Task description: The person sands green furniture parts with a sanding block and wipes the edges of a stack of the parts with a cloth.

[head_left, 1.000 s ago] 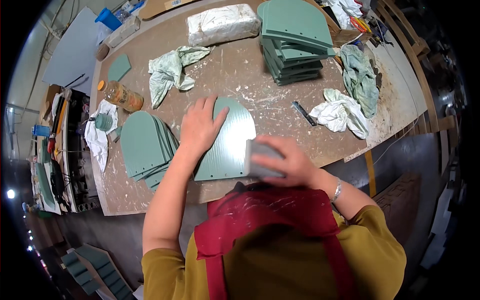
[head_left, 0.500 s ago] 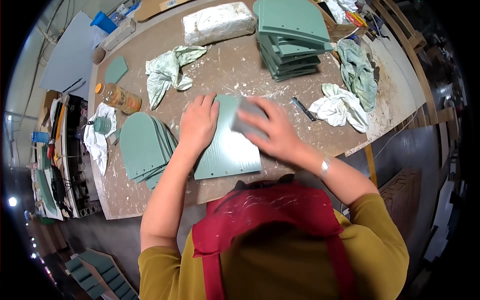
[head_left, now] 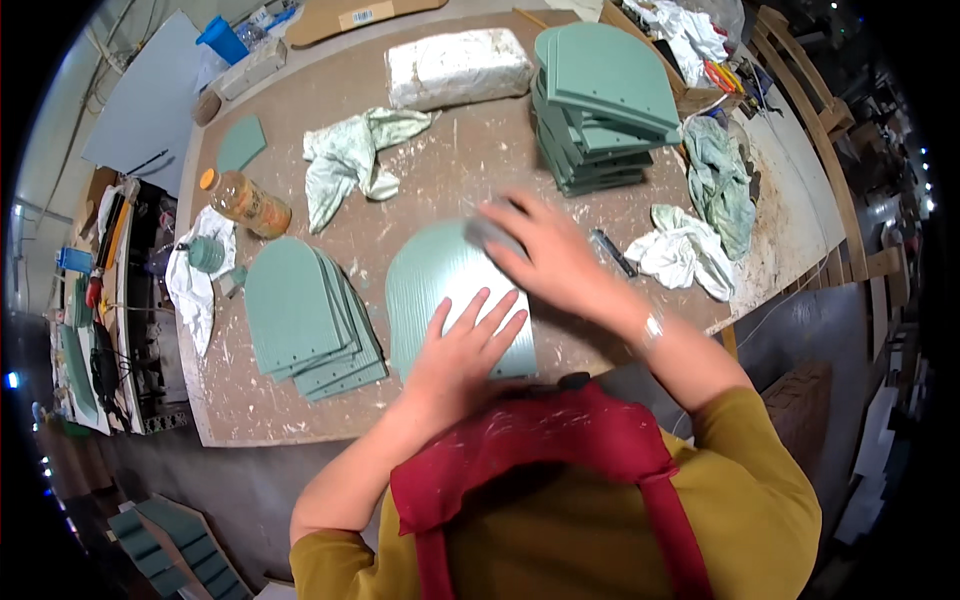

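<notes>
A green, round-topped panel (head_left: 425,265) lies flat on the worktable in front of me, its surface glossy with fine grain lines. My left hand (head_left: 465,345) rests on the lower middle of it, fingers spread and holding nothing. At the panel's upper right edge, my right hand (head_left: 545,250) grips a grey sanding block (head_left: 492,232), blurred by motion. Left of the panel sits a low stack of similar green panels (head_left: 295,305) with small holes along their straight edges. A taller stack (head_left: 610,75) of them stands at the back right.
An orange-capped bottle (head_left: 250,205) stands left, near a crumpled cloth (head_left: 350,160). Behind lies a white wrapped block (head_left: 460,68). On the right are a dark utility knife (head_left: 612,254), a white rag (head_left: 685,255) and a greenish rag (head_left: 718,185). The worktable (head_left: 230,405) ends near my apron.
My left hand has moved from the panel's upper left edge down to its lower middle, fingers now spread. The right hand with the sanding block is at the panel's upper right edge.
</notes>
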